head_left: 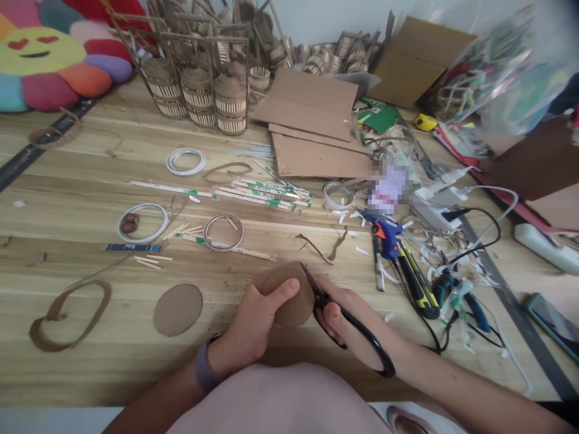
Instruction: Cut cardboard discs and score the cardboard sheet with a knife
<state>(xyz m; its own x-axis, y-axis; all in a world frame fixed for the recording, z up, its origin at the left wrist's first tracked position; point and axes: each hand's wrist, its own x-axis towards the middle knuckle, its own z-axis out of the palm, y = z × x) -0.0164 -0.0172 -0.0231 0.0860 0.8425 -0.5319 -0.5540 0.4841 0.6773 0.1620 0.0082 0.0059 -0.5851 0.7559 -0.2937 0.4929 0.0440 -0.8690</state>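
My left hand (265, 310) grips a piece of cardboard (292, 304) marked with a drawn circle, thumb lying on top. In my right hand (341, 313) is a pair of scissors (357, 328) with black handles. Its blades meet the cardboard's upper right edge. A cut cardboard disc (178, 309) lies flat on the table to the left. Farther left rests a curled brown strip (102, 310). Thin cardboard offcuts (325, 247) are just beyond my hands.
Rolls of white tape (185, 161), wrapped sticks (262, 193) and cardboard sheets (316, 154) lie ahead. On the right are a blue glue gun (385, 235), a yellow-black utility knife (418, 283), pliers (474, 307) and cables. Small stick-built lanterns (194, 90) stand at the back.
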